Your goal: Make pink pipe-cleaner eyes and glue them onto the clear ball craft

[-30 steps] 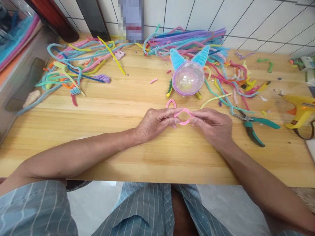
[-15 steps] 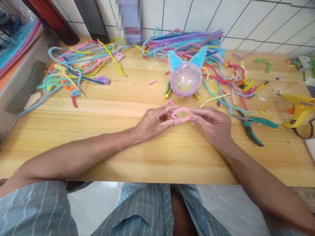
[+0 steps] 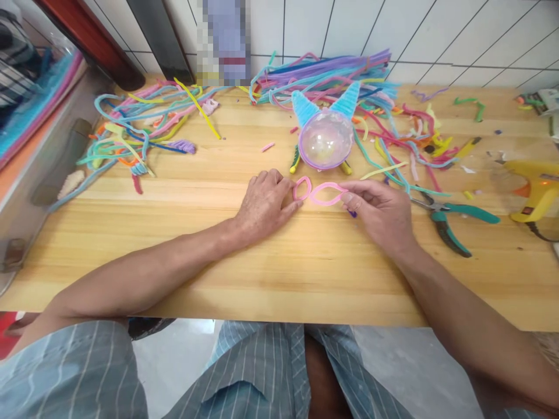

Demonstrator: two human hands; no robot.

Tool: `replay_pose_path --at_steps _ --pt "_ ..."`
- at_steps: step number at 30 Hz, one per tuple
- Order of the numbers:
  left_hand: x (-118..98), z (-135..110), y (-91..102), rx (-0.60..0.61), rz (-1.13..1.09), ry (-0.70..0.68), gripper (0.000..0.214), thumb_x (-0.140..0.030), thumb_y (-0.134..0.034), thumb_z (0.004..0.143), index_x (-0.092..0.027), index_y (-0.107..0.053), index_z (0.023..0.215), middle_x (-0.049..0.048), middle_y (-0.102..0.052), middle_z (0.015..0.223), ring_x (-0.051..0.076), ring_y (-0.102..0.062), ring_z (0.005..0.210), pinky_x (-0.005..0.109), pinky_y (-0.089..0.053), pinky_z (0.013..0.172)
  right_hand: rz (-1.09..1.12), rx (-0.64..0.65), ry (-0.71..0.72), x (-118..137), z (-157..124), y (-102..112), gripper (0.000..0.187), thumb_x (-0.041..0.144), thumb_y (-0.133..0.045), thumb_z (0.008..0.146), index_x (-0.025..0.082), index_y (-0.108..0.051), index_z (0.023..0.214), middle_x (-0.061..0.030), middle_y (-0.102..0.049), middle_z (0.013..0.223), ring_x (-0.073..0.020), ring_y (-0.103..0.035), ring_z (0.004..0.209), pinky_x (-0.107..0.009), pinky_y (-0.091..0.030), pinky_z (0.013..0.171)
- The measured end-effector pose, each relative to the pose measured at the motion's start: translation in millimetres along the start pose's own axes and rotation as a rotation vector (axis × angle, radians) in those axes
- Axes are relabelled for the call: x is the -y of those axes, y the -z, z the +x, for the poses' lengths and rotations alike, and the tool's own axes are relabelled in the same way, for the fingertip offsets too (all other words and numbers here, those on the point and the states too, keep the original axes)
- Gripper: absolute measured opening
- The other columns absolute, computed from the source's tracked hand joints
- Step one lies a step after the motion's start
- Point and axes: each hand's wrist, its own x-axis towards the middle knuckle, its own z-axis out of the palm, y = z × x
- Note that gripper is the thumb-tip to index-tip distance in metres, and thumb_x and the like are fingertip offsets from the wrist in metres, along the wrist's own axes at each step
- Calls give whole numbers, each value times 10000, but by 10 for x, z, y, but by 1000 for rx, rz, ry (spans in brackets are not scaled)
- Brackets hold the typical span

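Shifted leftward, the left hand (image 3: 265,201), grip spread, touches the small pink fuzzy loop (image 3: 310,187) before the purple-rimmed clear dome (image 3: 325,139), the right hand (image 3: 381,212) end-pinching the larger pink loop (image 3: 325,203), likely sparing its curve.

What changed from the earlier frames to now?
Left hand let go of the larger pink pipe-cleaner loop and shifted left to the smaller pink pipe-cleaner loop, now at its left edge; grip unclear. Unchanged: right hand holds the larger loop; clear dome with blue ears and teal-handled pliers stayed put.
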Motion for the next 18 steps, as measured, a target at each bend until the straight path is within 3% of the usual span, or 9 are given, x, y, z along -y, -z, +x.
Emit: replay_pose_path --at_steps 4,8,11,14,18 --pt "29 41 0 21 -21 -21 213 -323 -654 1096 -165 -796 1113 138 -750 1092 321 -678 1080 468 -524 994 20 18 -1 4 16 0 154 405 -885 926 306 -914 1040 -21 -873 923 -219 -784 814 -362 -625 713" --pt "74 58 -11 34 -84 -78 235 -251 -559 1126 -171 -759 1033 124 -762 1041 304 -690 1063 468 -540 1022 47 34 5 -7 40 -2 138 396 -895 916 302 -918 1015 -13 -853 876 -196 -757 750 -346 -598 683" --pt "78 47 -21 9 -113 -85 216 -285 -580 1131 -153 -750 1150 145 -779 1130 313 -695 1104 486 -551 1053 47 29 -11 -15 54 -5 150 406 -909 907 300 -918 1014 14 -783 745 -154 -644 602 -317 -508 572" --pt "55 36 -22 -20 -94 -88 390 -405 -698 1095 -142 -725 1383 164 -759 1220 334 -688 1147 496 -563 1045 60 0 -32 -9 58 -7 146 396 -919 899 300 -907 1008 27 -748 704 -138 -593 564 -305 -474 542" --pt "-2 39 -5 62 -58 -149 284 -380 -649 1129 -189 -826 1241 150 -732 1187 312 -689 1101 436 -560 934 107 -17 -53 7 64 -12 123 372 -926 900 297 -874 983 19 -770 740 -145 -646 610 -305 -536 588"
